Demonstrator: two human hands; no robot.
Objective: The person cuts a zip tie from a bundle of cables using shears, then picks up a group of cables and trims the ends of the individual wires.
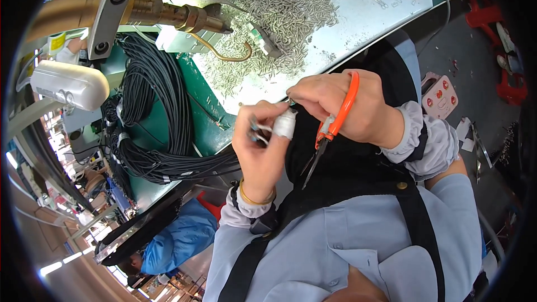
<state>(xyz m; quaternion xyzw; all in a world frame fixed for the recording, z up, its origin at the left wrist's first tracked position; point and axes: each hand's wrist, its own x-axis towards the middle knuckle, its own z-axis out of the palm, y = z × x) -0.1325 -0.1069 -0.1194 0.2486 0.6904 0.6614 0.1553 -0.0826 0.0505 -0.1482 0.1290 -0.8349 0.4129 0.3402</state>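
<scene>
My left hand is closed, with thin wires between its fingers and palm. White tape wraps its thumb. Orange-handled scissors hang from my right hand, one handle loop around the hand and the dark blades pointing down toward my lap. The fingertips of both hands almost meet over the table's near edge. Right thumb and forefinger pinch together at a tiny piece too small to name.
Many small metal pins cover the white tabletop. A brass-coloured machine arm reaches in at upper left. Coiled black cables lie on a green surface. At lower left is a person in blue; red stools stand at right.
</scene>
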